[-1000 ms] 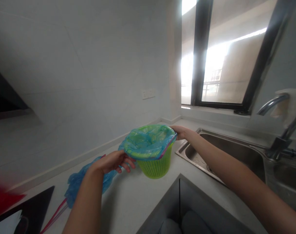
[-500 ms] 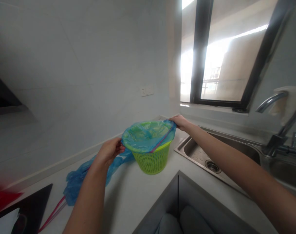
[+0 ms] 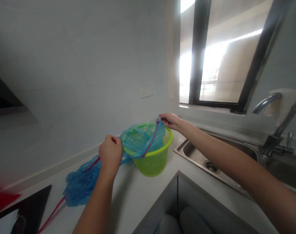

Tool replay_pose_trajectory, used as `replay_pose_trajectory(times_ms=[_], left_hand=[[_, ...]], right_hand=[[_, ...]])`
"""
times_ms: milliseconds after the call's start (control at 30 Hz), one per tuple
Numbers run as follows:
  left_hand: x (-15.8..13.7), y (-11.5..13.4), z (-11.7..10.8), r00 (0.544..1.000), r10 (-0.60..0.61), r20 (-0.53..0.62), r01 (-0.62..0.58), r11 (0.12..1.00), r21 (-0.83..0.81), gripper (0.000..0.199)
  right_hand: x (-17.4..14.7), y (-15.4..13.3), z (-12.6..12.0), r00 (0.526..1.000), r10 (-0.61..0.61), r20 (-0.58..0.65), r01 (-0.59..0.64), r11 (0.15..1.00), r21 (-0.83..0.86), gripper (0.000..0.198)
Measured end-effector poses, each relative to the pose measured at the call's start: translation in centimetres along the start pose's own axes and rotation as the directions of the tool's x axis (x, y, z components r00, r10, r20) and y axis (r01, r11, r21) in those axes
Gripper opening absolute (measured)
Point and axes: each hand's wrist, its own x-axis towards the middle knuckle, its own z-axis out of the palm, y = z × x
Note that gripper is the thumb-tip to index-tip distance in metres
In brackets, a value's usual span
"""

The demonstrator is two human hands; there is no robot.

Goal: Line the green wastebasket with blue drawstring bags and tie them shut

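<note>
A lime-green mesh plastic basket (image 3: 151, 165) stands on the counter. Inside its mouth lies a translucent blue garbage bag (image 3: 135, 138) with a pink drawstring along its edge. My right hand (image 3: 171, 121) pinches the bag's edge, lifted up and inward, so the basket's right rim is bare. At the left rim, my left hand (image 3: 111, 149) is closed on the bag's other edge. A second bundle of blue bags (image 3: 80, 183) with pink drawstrings lies on the counter, partly hidden behind my left forearm.
A steel sink (image 3: 199, 152) with a faucet (image 3: 277, 136) lies to the right, under a window (image 3: 226, 65). On the left is a black cooktop (image 3: 36, 201) with a red item (image 3: 3, 201) by it. Wall sockets (image 3: 146, 92) sit behind the basket.
My right hand has moved left, pulling the bag's edge off the basket's right rim. My left hand has turned, with its back up, and risen slightly. The basket has stayed about in place.
</note>
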Motion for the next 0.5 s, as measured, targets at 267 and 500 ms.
replay_pose_trajectory(times_ms=[267, 500], left_hand=[[1.8, -1.7, 0.6, 0.989, -0.078, 0.122, 0.090, 0.991, -0.096, 0.022], [3.8, -4.5, 1.5, 0.764, -0.376, 0.524, 0.624, 0.637, -0.453, 0.036]], right_hand=[[0.4, -0.1, -0.8, 0.953, -0.259, -0.160, 0.085, 0.732, -0.676, 0.014], [-3.1, -2.1, -0.8, 0.981, -0.194, -0.028, 0.070, 0.484, -0.872, 0.033]])
